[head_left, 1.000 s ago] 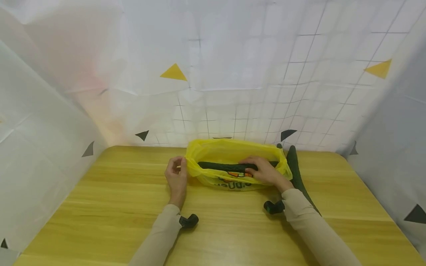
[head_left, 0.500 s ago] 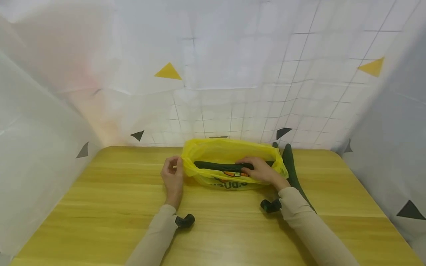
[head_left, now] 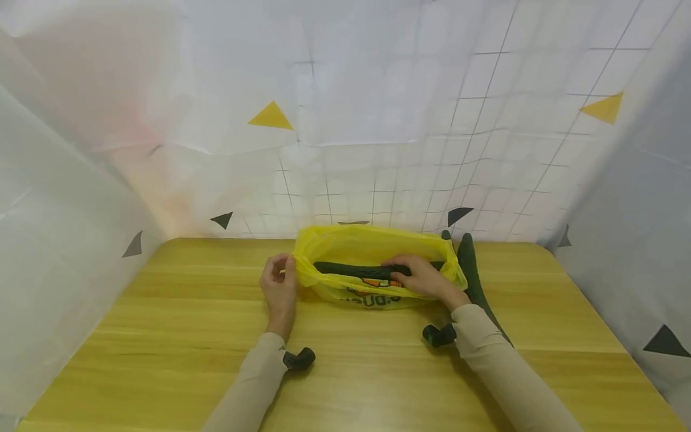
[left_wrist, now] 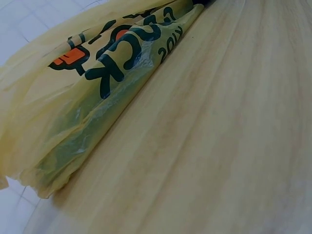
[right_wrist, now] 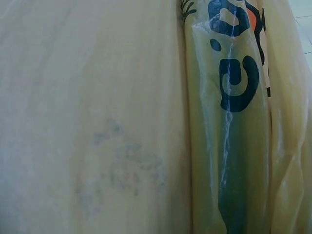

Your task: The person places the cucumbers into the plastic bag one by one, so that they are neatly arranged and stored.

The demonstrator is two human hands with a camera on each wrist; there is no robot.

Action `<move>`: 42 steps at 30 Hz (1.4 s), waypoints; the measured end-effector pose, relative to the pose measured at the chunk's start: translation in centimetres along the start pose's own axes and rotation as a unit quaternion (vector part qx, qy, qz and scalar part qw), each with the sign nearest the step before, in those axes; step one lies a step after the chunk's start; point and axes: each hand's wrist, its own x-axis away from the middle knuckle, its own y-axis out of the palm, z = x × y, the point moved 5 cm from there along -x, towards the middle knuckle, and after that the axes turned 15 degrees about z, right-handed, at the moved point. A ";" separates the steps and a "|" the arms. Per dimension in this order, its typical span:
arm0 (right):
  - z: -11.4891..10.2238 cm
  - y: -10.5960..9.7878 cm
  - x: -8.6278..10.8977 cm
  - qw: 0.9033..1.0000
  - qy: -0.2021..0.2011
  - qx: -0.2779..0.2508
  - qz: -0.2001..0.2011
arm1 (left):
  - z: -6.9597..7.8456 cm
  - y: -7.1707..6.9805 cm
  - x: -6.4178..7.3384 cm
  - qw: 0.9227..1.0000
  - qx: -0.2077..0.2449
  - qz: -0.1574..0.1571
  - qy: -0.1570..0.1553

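Note:
A yellow plastic bag [head_left: 372, 240] lies on the table with its mouth spread wide. Inside it stretches a long dark green cucumber [head_left: 345, 270]. My right hand [head_left: 423, 277] reaches into the bag and grips that cucumber near its right part. At the bag's left corner, my left hand [head_left: 279, 285] pinches the rim between thumb and fingers. In the left wrist view the printed side of the bag [left_wrist: 92, 122] shows, with a green shape visible through the film. The right wrist view also shows green through the bag wall [right_wrist: 234, 161]. Neither hand appears in its wrist view.
Right of the bag another long cucumber [head_left: 474, 270] lies on the wooden table [head_left: 351, 384], partly behind my right forearm. The tip of a further green one [head_left: 446, 235] pokes out behind the bag. A white sheet [head_left: 351, 168] hangs along the table's back edge.
The head view has shifted slightly, so everything sits a little further left in it. Both hands keep their hold on the bag and the cucumber.

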 end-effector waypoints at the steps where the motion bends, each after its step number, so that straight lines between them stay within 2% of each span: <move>1: 0.0 0.0 0.0 1.000 0.000 0.000 0.001 | 0.0 0.0 0.0 1.000 -0.001 0.000 0.000; 18: 0.1 -0.8 0.4 0.998 0.004 -0.028 0.058 | -0.1 -0.1 -0.1 1.000 -0.004 0.000 0.000; 25: 0.1 -1.6 0.9 0.994 0.011 -0.022 0.107 | -0.1 0.0 0.1 1.000 -0.002 -0.002 0.000; 33: -0.3 -3.2 1.7 0.985 0.003 -0.044 0.169 | -0.1 0.1 0.0 1.000 0.008 -0.003 0.002; 42: -0.9 -4.3 3.0 0.981 0.003 -0.063 0.184 | -0.1 -0.1 -0.1 1.000 0.009 0.003 0.004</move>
